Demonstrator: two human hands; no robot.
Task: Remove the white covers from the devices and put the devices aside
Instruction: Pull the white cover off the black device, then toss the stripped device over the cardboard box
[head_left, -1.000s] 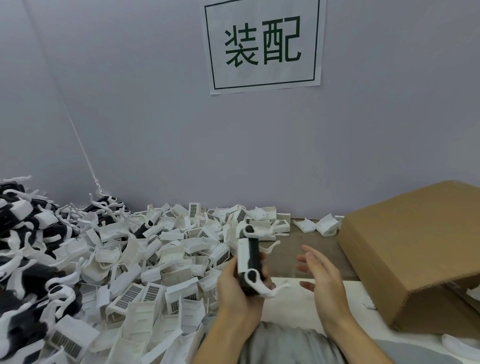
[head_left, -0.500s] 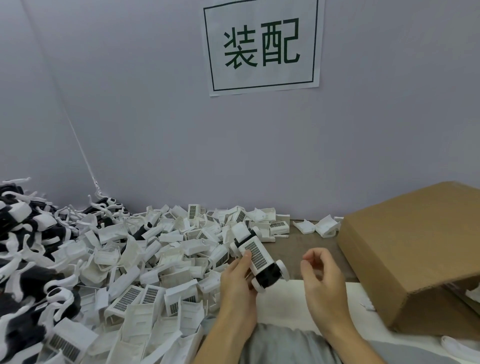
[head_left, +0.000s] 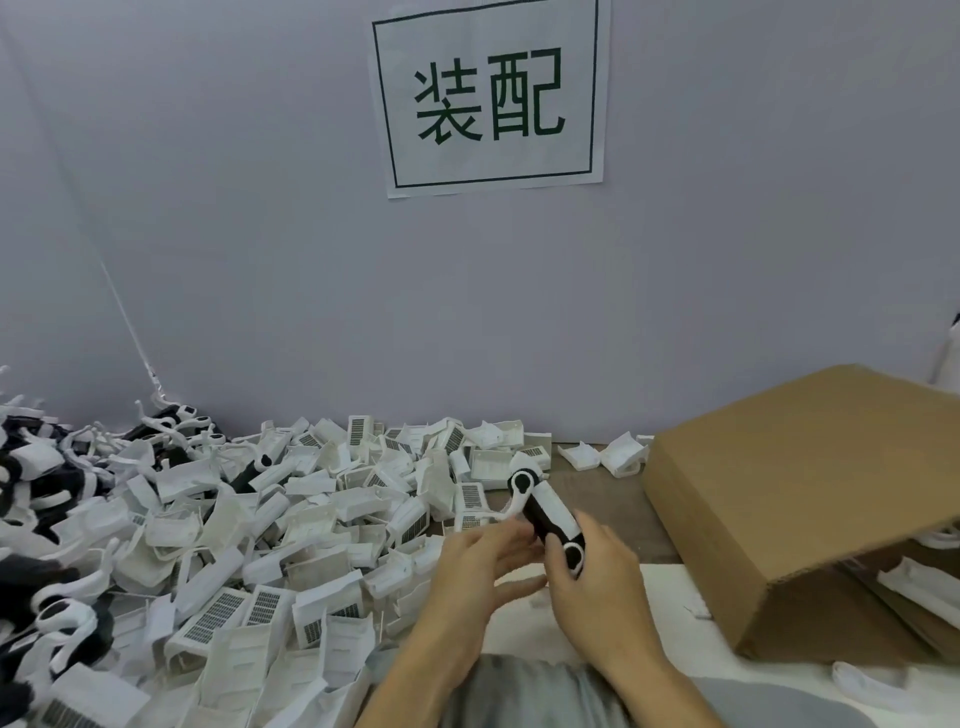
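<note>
A black-and-white device (head_left: 545, 512) is held above the table's front, tilted with one round end up and to the left. My right hand (head_left: 597, 577) grips its lower end, fingers curled round it. My left hand (head_left: 485, 561) lies beside it with fingers stretched out, the fingertips touching the device's side. Whether a white cover is on the device I cannot tell. A large heap of loose white covers (head_left: 291, 525) fills the table to the left.
A pile of black-and-white devices (head_left: 36, 499) lies at the far left. A cardboard box (head_left: 800, 499) stands at the right with white parts (head_left: 919, 587) under its flap. A paper sign (head_left: 491, 96) hangs on the grey wall.
The device passed from my left hand to my right hand and turned round, moving right. My left fingers have straightened out beside it.
</note>
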